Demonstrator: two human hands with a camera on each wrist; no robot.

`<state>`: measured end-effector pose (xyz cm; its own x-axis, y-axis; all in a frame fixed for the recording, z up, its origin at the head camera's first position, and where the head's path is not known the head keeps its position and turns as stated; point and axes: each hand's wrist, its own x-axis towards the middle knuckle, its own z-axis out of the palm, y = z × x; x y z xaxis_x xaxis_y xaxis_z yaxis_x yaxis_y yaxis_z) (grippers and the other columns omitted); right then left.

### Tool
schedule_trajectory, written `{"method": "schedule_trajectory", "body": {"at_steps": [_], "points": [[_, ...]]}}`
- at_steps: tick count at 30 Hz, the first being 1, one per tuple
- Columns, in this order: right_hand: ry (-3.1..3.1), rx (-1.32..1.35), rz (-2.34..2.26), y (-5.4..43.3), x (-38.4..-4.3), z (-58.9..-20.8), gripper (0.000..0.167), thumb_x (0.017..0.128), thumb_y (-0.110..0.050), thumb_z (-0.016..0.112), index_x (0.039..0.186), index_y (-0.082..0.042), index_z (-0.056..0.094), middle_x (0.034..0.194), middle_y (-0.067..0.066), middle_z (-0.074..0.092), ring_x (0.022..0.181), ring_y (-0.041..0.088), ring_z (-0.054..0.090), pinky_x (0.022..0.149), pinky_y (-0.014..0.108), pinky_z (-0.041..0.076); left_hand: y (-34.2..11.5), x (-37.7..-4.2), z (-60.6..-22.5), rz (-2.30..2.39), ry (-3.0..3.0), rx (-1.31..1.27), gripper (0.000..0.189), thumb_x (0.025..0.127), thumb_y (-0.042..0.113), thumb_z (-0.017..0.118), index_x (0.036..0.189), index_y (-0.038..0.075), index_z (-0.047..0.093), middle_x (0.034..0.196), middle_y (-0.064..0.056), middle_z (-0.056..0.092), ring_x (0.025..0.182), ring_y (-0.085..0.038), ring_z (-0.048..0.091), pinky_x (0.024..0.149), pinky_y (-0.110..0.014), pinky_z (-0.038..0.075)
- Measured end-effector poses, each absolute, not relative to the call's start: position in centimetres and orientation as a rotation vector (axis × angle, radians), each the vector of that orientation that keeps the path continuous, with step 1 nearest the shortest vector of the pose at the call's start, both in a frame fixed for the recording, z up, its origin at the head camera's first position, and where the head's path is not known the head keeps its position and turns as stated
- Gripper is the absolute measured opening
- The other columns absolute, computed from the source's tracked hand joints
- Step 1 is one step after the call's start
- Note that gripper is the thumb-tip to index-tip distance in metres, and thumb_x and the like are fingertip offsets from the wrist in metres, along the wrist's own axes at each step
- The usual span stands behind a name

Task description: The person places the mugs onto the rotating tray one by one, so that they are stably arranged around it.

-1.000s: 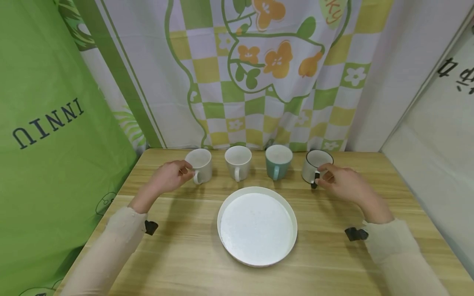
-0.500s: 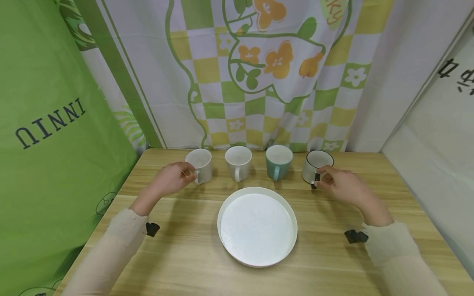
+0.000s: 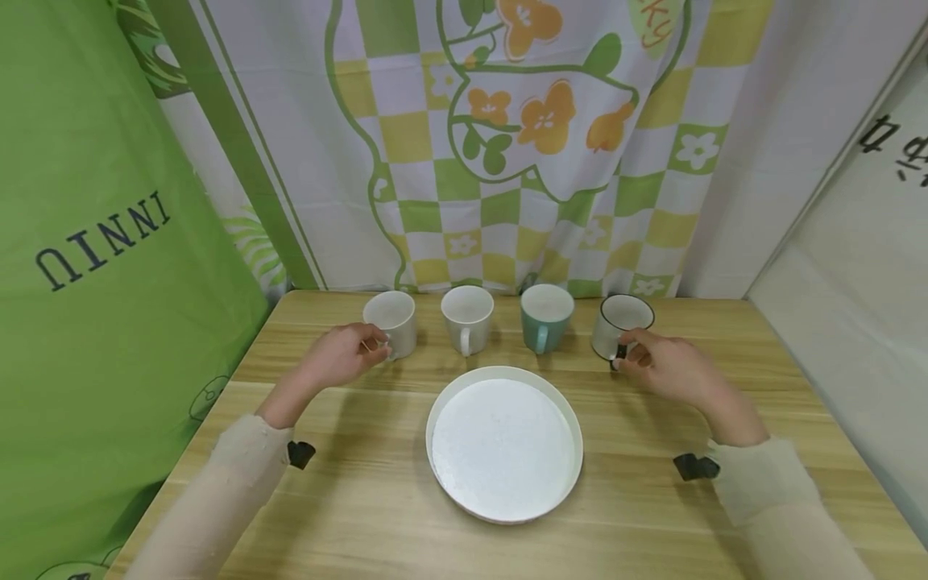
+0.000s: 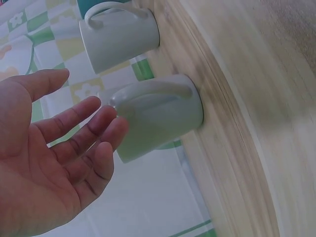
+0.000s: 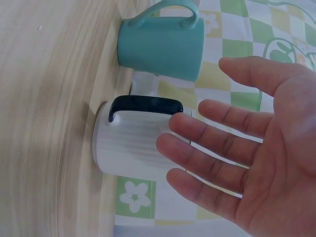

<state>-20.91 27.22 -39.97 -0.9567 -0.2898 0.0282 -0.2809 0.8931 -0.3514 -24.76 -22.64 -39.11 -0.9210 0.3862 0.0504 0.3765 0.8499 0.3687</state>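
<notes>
Where the row of mugs begins, at the left, the left hand [image 3: 344, 353] is right at a plain white mug [image 3: 403, 334], by far the nearer hand to it. Mug upright at the back of the table [image 3: 355, 491], lying just to the right of the fingers and a little beyond. Its handle [image 4: 153, 89] runs up and down the side, parallel to the mug's tall axis, and faces the person. Fingers loosely bent, thumb well apart in the wrist view: no closed grip. Fingertips overlap the handle's upper end; contact, cannot tell.

Next along, a second white mug [image 3: 471, 321], upright, handle toward the person. Before it and slightly right, a round white tray [image 3: 503, 451], nearer the person than the row. Then a teal mug [image 3: 553, 329], upright, handle also to the front.

Far right of the row: black-rimmed white mug [image 3: 607, 332], upright, just left of the right hand [image 3: 670, 366] and slightly beyond. Black handle [image 5: 145, 104] upright too, turned to that hand. Fingers spread and nearly straight, thumb apart, nothing pinched; whether a fingertip touches the handle, unclear.
</notes>
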Motion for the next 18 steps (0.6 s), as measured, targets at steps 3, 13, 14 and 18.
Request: {"method": "schedule_trajectory", "body": {"at_steps": [3, 13, 14, 18], "points": [[3.027, -0.453, -0.563, 27.15, -20.82, -40.02, 0.043, 0.098, -0.035, 0.061, 0.13, -0.006, 0.059, 0.103, 0.009, 0.073, 0.092, 0.029, 0.07, 0.08, 0.05, 0.055, -22.61, -24.71, -39.28, 0.595, 2.99, 0.636, 0.031, 0.098, 0.031, 0.063, 0.116, 0.007, 0.069, 0.099, -0.007, 0.073, 0.089, -0.022, 0.071, 0.078, -0.044, 0.057], [3.057, -0.511, -0.597, 26.97, -20.66, -40.71, 0.041, 0.096, -0.035, 0.066, 0.125, -0.007, 0.062, 0.097, 0.006, 0.074, 0.091, 0.027, 0.07, 0.078, 0.047, 0.054, -22.14, -24.31, -39.46, 0.662, 2.931, 0.637, 0.031, 0.098, 0.029, 0.064, 0.116, 0.005, 0.069, 0.098, -0.007, 0.072, 0.09, -0.023, 0.07, 0.079, -0.043, 0.057], [3.058, -0.519, -0.598, 26.95, -20.62, -40.73, 0.041, 0.096, -0.034, 0.066, 0.125, -0.006, 0.062, 0.097, 0.006, 0.074, 0.091, 0.027, 0.07, 0.077, 0.047, 0.054, -22.08, -24.25, -39.45, 0.667, 2.93, 0.638, 0.031, 0.098, 0.029, 0.064, 0.116, 0.005, 0.069, 0.098, -0.007, 0.072, 0.09, -0.022, 0.07, 0.079, -0.042, 0.057], [3.058, -0.525, -0.6, 26.84, -20.49, -40.73, 0.039, 0.096, -0.033, 0.066, 0.124, -0.006, 0.062, 0.097, 0.007, 0.074, 0.091, 0.027, 0.07, 0.077, 0.046, 0.055, -21.92, -24.09, -39.5, 0.694, 2.927, 0.66, 0.03, 0.098, 0.029, 0.064, 0.114, 0.005, 0.069, 0.098, -0.007, 0.072, 0.089, -0.022, 0.07, 0.078, -0.041, 0.057]]}}
